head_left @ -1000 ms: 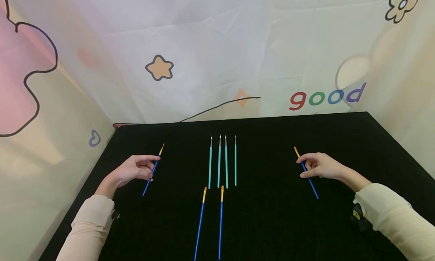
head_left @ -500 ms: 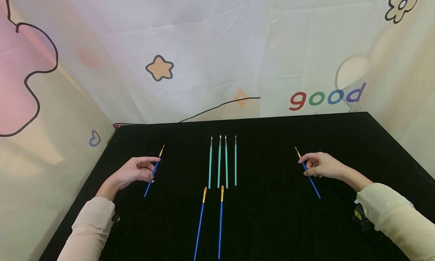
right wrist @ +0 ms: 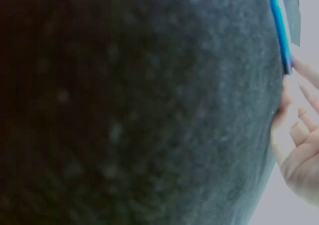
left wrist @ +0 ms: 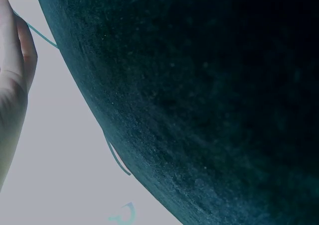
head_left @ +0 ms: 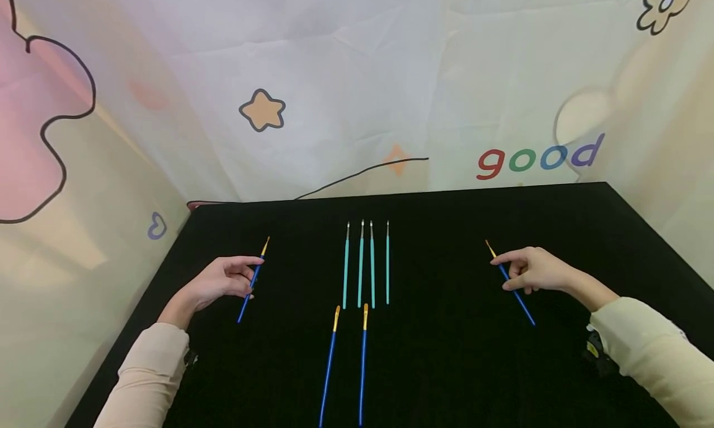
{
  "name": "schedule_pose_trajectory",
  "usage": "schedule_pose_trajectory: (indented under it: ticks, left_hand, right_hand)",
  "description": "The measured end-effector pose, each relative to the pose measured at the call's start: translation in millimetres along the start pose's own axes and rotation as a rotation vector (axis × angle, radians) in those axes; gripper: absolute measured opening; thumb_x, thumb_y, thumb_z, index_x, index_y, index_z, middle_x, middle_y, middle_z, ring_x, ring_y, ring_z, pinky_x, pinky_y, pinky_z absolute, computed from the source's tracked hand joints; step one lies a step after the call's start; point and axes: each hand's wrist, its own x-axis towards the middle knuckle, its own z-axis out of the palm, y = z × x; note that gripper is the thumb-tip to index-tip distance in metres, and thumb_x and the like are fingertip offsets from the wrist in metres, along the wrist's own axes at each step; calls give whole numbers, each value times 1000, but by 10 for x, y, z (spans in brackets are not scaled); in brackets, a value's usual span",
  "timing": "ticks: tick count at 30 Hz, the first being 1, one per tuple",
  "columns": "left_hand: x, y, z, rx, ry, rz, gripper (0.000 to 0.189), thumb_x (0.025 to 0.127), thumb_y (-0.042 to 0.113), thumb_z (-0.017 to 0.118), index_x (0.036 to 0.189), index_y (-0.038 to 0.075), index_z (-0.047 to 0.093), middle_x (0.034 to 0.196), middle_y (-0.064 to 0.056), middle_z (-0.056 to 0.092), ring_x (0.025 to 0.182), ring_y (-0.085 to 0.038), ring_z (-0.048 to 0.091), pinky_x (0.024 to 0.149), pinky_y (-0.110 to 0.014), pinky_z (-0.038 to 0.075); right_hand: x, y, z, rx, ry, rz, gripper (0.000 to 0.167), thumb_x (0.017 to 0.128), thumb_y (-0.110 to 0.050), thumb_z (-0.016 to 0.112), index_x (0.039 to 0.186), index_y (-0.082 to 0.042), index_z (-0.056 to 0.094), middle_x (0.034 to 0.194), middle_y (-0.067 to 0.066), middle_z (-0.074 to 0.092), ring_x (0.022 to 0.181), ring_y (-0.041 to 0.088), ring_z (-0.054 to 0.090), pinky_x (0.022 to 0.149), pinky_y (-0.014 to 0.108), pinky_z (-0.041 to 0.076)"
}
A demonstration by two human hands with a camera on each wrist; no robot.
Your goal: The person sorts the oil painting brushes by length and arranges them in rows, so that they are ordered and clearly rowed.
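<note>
On the left in the head view, my left hand (head_left: 223, 280) holds a blue paintbrush (head_left: 244, 307) between thumb and fingers, its gold-coloured tip pointing away from me. My right hand (head_left: 537, 270) pinches another blue paintbrush (head_left: 522, 303) on the right side; it slants with the tip up and to the left. The right wrist view shows the blue handle end (right wrist: 280, 26) sticking out past the fingers. Only part of the left hand (left wrist: 12, 70) appears at the edge of the left wrist view, where its brush is hidden.
Several turquoise brushes (head_left: 346, 273) stand in a row near the middle of the black table (head_left: 446, 353). Below them lie two blue brushes, a left one (head_left: 329, 366) and a right one (head_left: 363, 366). A printed cloth (head_left: 346, 75) hangs behind and at the sides.
My right hand has shifted slightly right, and its brush now slants more. The left hand has come down a little with its brush. The brushes on the table stay put.
</note>
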Motion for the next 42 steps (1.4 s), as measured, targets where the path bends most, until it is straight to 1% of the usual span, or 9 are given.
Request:
schedule_pose_trajectory:
  ticks: [3,8,12,17,22,26,29,36,42]
  left_hand:
    - [-6,6,0,0,6,2,55,83,-5,55,133,-12,32,94,-20,49,78,-22,60,76,-39,52]
    - [-3,9,7,-5,0,9,55,84,-4,55,132,-12,32,94,-19,49,78,-22,60,77,-40,52]
    - [-3,3,8,-6,-5,14,54,84,-4,55,132,-12,31,94,-19,49,78,-22,61,77,-39,52]
    - [4,-6,8,-4,-4,11,54,84,-4,55,133,-12,31,95,-22,48,79,-23,60,77,-39,52]
    - [7,-15,13,-7,-4,6,54,85,-5,54,133,-11,31,96,-25,48,79,-23,60,77,-39,52]
    - [6,-24,12,-2,-4,7,55,85,-4,54,133,-11,30,96,-23,48,80,-23,60,77,-39,52]
    - [3,-34,11,2,-2,5,55,85,-4,54,134,-11,31,96,-22,49,80,-24,60,77,-39,52]
    - [-3,-45,22,12,3,9,55,84,-4,54,134,-11,31,98,-29,46,79,-22,60,77,-39,52]
    - [-6,-37,36,23,9,7,55,84,-4,54,134,-11,31,95,-21,49,78,-22,60,76,-39,52]
  right_hand:
    - [-5,2,-27,29,-26,0,52,81,-11,65,125,9,45,69,6,57,55,17,57,50,28,49]
    - [-13,-6,-37,28,-34,10,49,81,-8,63,123,8,45,71,6,58,58,18,59,53,29,50]
    - [-32,-13,-33,39,-17,16,53,79,-9,65,124,9,44,73,7,57,61,19,59,54,30,51]
    - [-65,-3,-24,74,-9,51,61,77,-10,69,128,9,42,82,10,52,62,18,57,57,30,50]
    - [-83,-15,-32,108,-18,62,61,76,-6,67,128,10,41,87,12,49,64,17,56,58,29,50]
    - [-99,-34,-34,115,-19,62,59,76,-3,66,127,12,40,87,12,48,64,17,56,59,30,51]
    - [-95,-55,-12,96,-4,82,58,74,0,65,126,11,42,84,11,48,62,17,55,58,29,50]
    - [-71,-117,62,32,63,120,55,69,3,62,121,9,47,78,7,48,61,18,54,54,30,49]
    - [-65,-178,100,-40,108,130,50,72,0,63,119,7,49,75,6,49,59,17,54,52,29,48]
